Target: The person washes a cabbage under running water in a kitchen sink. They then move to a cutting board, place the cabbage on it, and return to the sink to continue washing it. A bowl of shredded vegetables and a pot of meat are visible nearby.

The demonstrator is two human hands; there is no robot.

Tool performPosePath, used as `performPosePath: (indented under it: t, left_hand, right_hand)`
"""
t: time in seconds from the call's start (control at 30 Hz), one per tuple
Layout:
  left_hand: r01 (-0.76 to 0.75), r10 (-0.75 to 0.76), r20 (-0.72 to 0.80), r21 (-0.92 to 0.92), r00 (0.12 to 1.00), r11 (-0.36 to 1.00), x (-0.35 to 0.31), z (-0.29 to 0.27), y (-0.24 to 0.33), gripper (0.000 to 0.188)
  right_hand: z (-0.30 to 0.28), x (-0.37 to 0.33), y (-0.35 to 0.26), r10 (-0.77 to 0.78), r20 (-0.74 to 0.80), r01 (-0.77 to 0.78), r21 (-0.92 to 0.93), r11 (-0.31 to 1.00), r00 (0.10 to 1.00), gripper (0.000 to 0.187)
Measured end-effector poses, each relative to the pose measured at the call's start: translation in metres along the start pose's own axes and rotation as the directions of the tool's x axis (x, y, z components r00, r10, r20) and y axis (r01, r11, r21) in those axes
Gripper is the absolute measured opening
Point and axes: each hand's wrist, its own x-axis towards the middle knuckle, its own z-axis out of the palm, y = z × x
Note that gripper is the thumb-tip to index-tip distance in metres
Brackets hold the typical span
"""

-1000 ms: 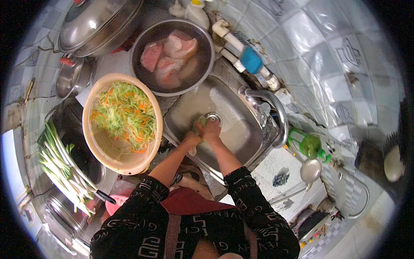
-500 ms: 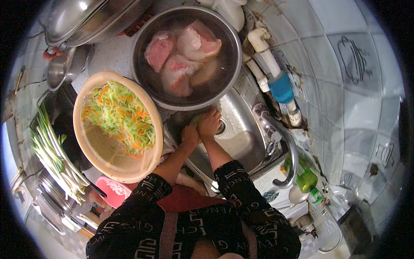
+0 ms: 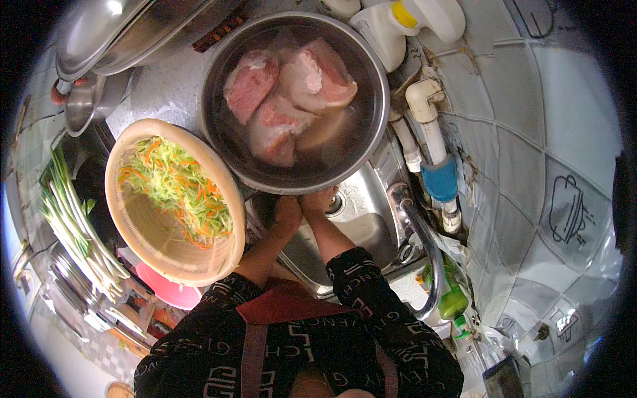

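Low over the steel sink [image 3: 361,232], my left hand [image 3: 288,209] and my right hand [image 3: 320,199] are close together, wrists nearly touching. The near rim of a large metal basin [image 3: 383,113] covers most of their fingers, so their grip and anything between them are hidden. Large pieces of raw pink meat [image 3: 252,83] with pale fat lie in cloudy water in that basin. Left of my hands, a peach-coloured mesh basket [image 3: 142,229] holds shredded green and orange vegetables [image 3: 176,179] and sits tilted.
A curved faucet [image 3: 434,265] rises at the sink's right, near a green bottle [image 3: 452,298]. A white spray bottle [image 3: 385,33] and pipes [image 3: 431,132] line the tiled wall. Far left lie spring onions [image 3: 83,232], above a pink bowl [image 3: 169,288]. Metal pans [image 3: 126,40] stand at the back left.
The view has shifted, and the basin rim now hides more of my hands. Earlier, something pale green showed beside my fingers; it is out of sight now. More of the spray bottle shows.
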Motion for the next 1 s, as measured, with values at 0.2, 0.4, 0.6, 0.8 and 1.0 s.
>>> performPosePath:
  t: [0.2, 0.4, 0.6, 0.8, 1.0]
  left_hand:
    - [-0.042, 0.009, -0.149, -0.220, 0.989, 0.975, 0.002, -0.001, 0.001, 0.039]
    - [-0.069, 0.040, -0.114, -0.266, 0.993, 0.962, -0.014, -0.033, 0.016, 0.040]
    - [-0.138, 0.139, 0.088, -0.021, 0.986, 0.990, -0.003, -0.043, 0.016, 0.029]
    - [-0.320, 0.307, 0.091, 0.239, 0.947, 0.917, -0.002, -0.045, 0.033, 0.036]
    - [-0.478, 0.496, 0.018, -0.239, 0.868, 0.845, -0.146, -0.054, 0.078, 0.048]
  right_hand:
    - [-0.008, 0.002, -0.005, -0.011, 0.040, 0.007, 0.096, 0.995, 0.999, 0.078]
    - [-0.002, -0.004, -0.004, 0.019, 0.076, -0.024, 0.066, 0.997, 0.997, 0.074]
    - [-0.020, -0.014, -0.013, 0.044, -0.229, -0.032, 0.057, 0.998, 0.972, 0.051]
    - [-0.067, -0.074, 0.025, 0.352, -0.528, 0.036, 0.591, 0.806, 0.773, 0.028]
    - [-0.101, -0.281, 0.068, 0.641, -0.360, -0.188, 0.758, 0.625, 0.678, 0.023]
